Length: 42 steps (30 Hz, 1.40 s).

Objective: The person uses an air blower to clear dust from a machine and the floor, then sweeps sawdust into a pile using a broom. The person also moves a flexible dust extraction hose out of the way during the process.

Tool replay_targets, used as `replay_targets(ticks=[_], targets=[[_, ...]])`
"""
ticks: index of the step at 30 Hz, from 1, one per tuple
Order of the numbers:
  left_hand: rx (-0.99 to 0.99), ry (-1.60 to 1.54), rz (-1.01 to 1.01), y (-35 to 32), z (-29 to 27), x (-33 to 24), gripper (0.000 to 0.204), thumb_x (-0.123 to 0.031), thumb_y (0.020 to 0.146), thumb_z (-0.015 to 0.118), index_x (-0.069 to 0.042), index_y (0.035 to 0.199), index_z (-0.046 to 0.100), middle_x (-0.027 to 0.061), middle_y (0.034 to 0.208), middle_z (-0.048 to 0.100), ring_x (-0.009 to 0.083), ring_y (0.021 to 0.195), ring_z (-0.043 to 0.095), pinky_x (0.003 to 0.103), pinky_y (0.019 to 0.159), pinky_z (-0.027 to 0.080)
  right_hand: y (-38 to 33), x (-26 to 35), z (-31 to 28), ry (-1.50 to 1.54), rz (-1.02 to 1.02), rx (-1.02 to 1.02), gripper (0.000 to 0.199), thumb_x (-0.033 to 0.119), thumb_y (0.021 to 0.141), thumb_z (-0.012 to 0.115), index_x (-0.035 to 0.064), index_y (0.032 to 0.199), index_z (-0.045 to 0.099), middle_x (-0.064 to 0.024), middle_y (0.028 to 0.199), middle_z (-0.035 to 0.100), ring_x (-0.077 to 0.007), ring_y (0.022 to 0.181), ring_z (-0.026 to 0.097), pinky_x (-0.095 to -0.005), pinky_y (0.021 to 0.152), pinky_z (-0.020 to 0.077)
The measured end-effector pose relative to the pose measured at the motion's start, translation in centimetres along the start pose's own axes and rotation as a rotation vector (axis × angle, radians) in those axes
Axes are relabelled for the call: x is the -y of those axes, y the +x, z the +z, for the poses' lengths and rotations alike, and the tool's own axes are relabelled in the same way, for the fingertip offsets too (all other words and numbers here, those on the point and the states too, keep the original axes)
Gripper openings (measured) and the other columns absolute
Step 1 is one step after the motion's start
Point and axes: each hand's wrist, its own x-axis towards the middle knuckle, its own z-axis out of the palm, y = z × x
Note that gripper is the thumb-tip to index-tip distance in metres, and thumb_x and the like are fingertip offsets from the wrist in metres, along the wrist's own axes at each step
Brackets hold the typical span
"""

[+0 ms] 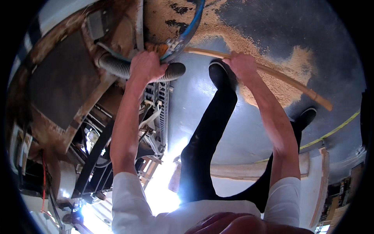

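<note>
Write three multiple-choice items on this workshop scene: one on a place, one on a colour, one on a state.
1. Where does the sawdust lie?
A. on the dark floor
B. in a bucket
C. on a shelf

2. What colour are the trousers?
A. white
B. black
C. red

3. How is the right hand?
A. flat and free
B. pointing
C. closed around the wooden stick

Answers: 1 A, the pale heap spreads over the floor beside the shoe. 2 B, both legs are black. 3 C, fingers wrap the stick, while the left hand grips near the ribbed hose.
</note>
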Motion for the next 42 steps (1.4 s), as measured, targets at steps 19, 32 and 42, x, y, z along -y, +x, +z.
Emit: replay_targets(ticks=[19, 32, 42], targets=[[-0.02, -0.065, 0.129, -1.0, 0.3, 1.8, 0.032, -0.028, 0.079, 0.061, -0.006, 0.1, 0.071, 0.0153, 0.103, 0.07, 0.028, 0.099, 0.066, 0.038, 0.088, 0.05, -18.2, 1.9, -1.2, 0.127, 0.476, 0.012, 0.053, 0.052, 0.096, 0.042, 0.0005, 0.094, 0.056, -0.0243, 0.078, 0.066, -0.0422, 0.078, 0.066, -0.0522, 0.07, 0.0501], [-0.147, -0.048, 0.083, -0.5, 1.7, 1.5, 0.038, -0.036, 0.082, 0.063, -0.004, 0.101, 0.071, 0.0163, 0.103, 0.07, 0.0304, 0.1, 0.066, 0.04, 0.091, 0.048, -43.4, 1.2, 0.7, 0.246, 0.907, 0.003, 0.058, 0.056, 0.096, 0.036, 0.0012, 0.094, 0.057, -0.0288, 0.077, 0.064, -0.0472, 0.079, 0.062, -0.0555, 0.072, 0.0472], [-0.051, -0.078, 0.059, -2.3, -0.6, 1.1, 0.045, -0.044, 0.084, 0.061, -0.008, 0.109, 0.069, 0.0143, 0.114, 0.067, 0.029, 0.111, 0.061, 0.04, 0.098, 0.044, -51.1, 0.8, 0.3, 0.23, 0.98, -0.083, 0.055, 0.056, 0.095, 0.04, 0.0036, 0.091, 0.058, -0.0247, 0.077, 0.064, -0.0455, 0.079, 0.061, -0.0529, 0.069, 0.0465]])
